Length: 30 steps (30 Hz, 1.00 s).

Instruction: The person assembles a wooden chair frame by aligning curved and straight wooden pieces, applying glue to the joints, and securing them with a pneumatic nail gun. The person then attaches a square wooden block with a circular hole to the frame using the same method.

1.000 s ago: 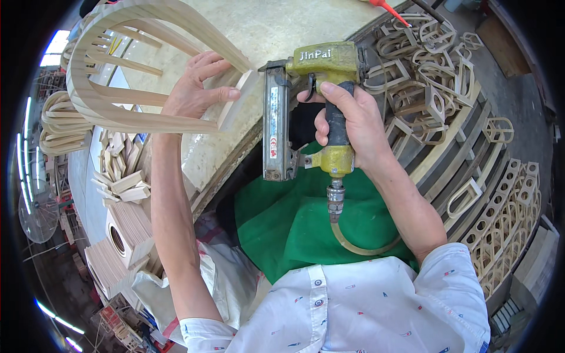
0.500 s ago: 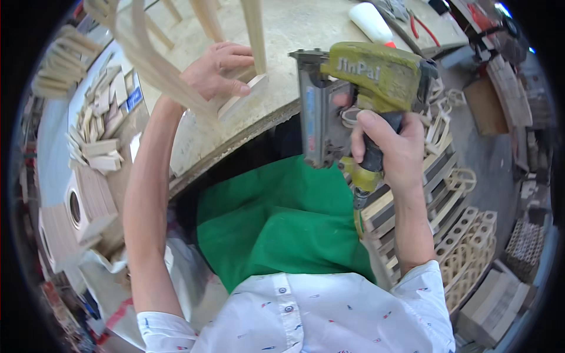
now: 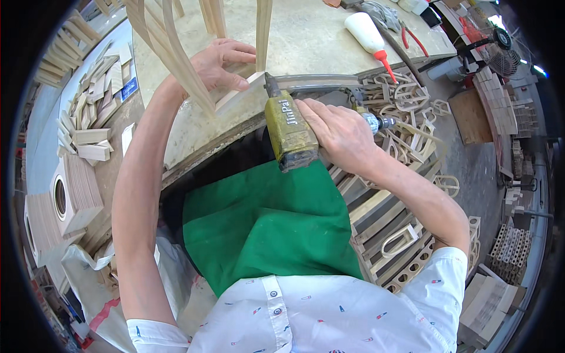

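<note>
At the bench, the left hand grips a wooden frame, right hand a nailer alongside.

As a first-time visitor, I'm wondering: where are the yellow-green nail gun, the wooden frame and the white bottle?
Nail gun (image 3: 289, 129): head view, on its yellow-green body.
Wooden frame (image 3: 263, 35): head view, on its right strip.
White bottle (image 3: 363, 32): head view, on its side.

White bottle, red nozzle, upper right; red-handled pliers near it. Farther right, fan. Wooden loops heaped in a jumble, brown board to their right. Left side: loose wood blocks, blue packet beside them. Below, plywood stack, round hole in face; then white sack, red stripe.
</note>
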Each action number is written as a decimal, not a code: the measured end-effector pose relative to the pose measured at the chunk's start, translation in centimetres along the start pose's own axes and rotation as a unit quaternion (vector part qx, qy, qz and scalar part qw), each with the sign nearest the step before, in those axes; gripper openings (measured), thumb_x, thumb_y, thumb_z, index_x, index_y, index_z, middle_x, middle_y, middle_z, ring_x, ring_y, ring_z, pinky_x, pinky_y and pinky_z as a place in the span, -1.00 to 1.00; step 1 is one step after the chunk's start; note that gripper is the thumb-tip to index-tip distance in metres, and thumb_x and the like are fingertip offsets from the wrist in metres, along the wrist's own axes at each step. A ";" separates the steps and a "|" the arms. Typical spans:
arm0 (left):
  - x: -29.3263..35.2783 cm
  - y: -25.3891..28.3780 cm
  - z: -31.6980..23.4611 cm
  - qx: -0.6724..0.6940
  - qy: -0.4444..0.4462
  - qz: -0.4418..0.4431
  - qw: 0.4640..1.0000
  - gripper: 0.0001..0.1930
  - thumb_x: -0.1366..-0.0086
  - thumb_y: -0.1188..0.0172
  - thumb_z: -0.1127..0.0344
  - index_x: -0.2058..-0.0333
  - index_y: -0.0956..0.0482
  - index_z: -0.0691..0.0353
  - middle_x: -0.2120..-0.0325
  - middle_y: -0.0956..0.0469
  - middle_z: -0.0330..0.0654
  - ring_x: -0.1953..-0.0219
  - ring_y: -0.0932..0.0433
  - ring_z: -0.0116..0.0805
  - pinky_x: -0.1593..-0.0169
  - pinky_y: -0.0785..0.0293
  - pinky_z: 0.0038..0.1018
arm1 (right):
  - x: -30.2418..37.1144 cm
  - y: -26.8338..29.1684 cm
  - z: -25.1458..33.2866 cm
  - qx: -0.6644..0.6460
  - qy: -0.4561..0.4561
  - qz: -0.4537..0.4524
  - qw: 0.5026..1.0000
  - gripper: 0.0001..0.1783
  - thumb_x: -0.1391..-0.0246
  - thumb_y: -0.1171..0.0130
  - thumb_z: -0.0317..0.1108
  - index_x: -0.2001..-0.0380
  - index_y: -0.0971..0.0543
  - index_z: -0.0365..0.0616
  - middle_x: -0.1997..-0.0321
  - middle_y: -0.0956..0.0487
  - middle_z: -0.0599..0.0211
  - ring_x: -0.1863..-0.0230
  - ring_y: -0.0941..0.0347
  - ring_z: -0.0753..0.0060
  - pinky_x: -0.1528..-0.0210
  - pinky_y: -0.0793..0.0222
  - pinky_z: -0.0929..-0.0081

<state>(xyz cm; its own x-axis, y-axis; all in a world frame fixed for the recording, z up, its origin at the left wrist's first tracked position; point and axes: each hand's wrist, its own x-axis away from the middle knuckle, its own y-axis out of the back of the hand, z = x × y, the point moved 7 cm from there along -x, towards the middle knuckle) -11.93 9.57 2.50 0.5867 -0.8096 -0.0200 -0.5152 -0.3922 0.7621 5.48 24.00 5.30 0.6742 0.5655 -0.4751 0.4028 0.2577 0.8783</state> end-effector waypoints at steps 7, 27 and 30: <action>0.4 0.1 -0.3 -0.026 -0.001 -0.013 1.000 -0.36 0.05 -0.45 0.16 -0.06 -0.54 0.18 -0.14 -0.40 -0.27 -0.24 -0.20 -0.21 -0.35 -0.08 -0.29 | 0.3 -0.7 0.3 0.005 0.004 0.011 1.000 -0.47 0.16 -0.08 -0.39 0.03 -0.45 -0.35 0.23 -0.51 0.32 0.44 -0.48 0.49 0.42 -0.44 0.54; 0.5 0.0 -0.2 -0.028 0.009 -0.016 0.999 -0.41 0.01 -0.39 0.21 -0.06 -0.54 0.19 -0.14 -0.38 -0.27 -0.25 -0.18 -0.20 -0.36 -0.06 -0.28 | 0.2 -1.4 0.8 0.007 0.000 0.005 1.000 -0.49 0.14 -0.09 -0.39 0.04 -0.45 -0.35 0.37 -0.43 0.34 0.46 -0.46 0.49 0.43 -0.43 0.54; 0.4 -0.1 -0.4 -0.029 0.008 -0.013 0.999 -0.41 0.01 -0.39 0.21 -0.06 -0.54 0.18 -0.14 -0.39 -0.27 -0.24 -0.18 -0.19 -0.36 -0.05 -0.27 | 0.3 -1.4 0.9 0.007 -0.012 0.009 1.000 -0.51 0.13 -0.08 -0.39 0.05 -0.45 -0.35 0.41 -0.41 0.35 0.45 -0.47 0.49 0.43 -0.44 0.54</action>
<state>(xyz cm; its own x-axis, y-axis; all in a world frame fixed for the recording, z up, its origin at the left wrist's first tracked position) -11.37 9.48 2.67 0.6095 -0.7921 -0.0310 -0.4630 -0.3875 0.7972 5.67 23.12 3.92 0.6958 0.5514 -0.4603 0.3989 0.2363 0.8860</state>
